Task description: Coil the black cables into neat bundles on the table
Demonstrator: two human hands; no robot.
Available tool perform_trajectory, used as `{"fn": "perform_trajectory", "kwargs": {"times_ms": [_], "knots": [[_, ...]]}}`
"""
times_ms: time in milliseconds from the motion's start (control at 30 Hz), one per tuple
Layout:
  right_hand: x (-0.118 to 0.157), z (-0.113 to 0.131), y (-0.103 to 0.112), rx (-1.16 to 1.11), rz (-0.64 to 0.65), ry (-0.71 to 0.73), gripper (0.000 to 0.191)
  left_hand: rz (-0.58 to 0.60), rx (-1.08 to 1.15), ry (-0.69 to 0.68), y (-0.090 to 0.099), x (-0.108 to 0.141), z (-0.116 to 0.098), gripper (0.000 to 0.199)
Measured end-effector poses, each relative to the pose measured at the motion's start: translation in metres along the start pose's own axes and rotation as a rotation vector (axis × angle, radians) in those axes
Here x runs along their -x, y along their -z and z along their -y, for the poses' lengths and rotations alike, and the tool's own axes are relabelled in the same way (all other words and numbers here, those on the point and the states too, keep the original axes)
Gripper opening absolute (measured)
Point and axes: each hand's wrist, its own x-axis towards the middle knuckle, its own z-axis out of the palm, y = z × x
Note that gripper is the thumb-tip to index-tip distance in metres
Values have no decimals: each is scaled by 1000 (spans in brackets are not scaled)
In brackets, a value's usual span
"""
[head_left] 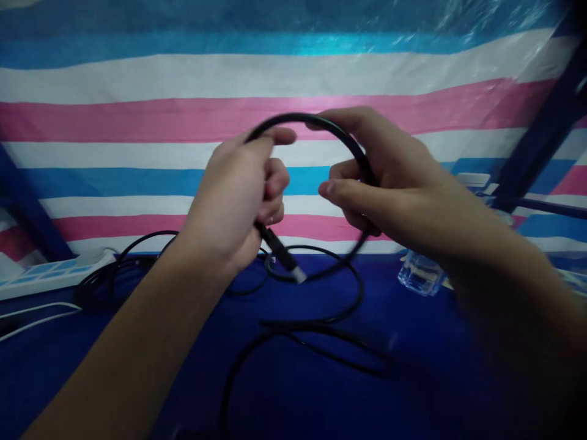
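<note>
A black cable (300,117) arches between my two hands above the blue tabletop. My left hand (243,189) is closed around the cable near one end, fingers curled. Below that fist sticks out the cable's plug (280,249), black with a pale metal tip pointing down to the right. My right hand (385,162) grips the cable further along, with thumb and forefinger bent and the cable running through the palm. From the right hand the cable drops and curves back behind the plug, with further loops lying on the table.
More black cable (98,278) is coiled at the left beside a white power strip (55,275) and white cords (41,308). A clear plastic container (420,274) stands at the right on the blue table (192,373). Striped plastic sheeting (137,119) hangs behind.
</note>
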Motion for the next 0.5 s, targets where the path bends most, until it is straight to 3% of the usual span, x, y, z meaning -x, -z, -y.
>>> {"fn": "perform_trajectory", "kwargs": {"times_ms": [100, 233, 333, 500], "knots": [[-4, -19, -5, -30, 123, 26, 60, -73, 425, 167, 1, -1, -2, 25], [-5, -31, -21, -130, 234, 95, 78, -169, 666, 145, -3, -2, 7, 21], [-5, -34, -34, -284, 158, 154, 80, -227, 598, 57, -12, -1, 15, 13], [-9, -39, -41, -694, -10, 119, 27, -242, 131, -120, -20, 1, 23, 14]]}}
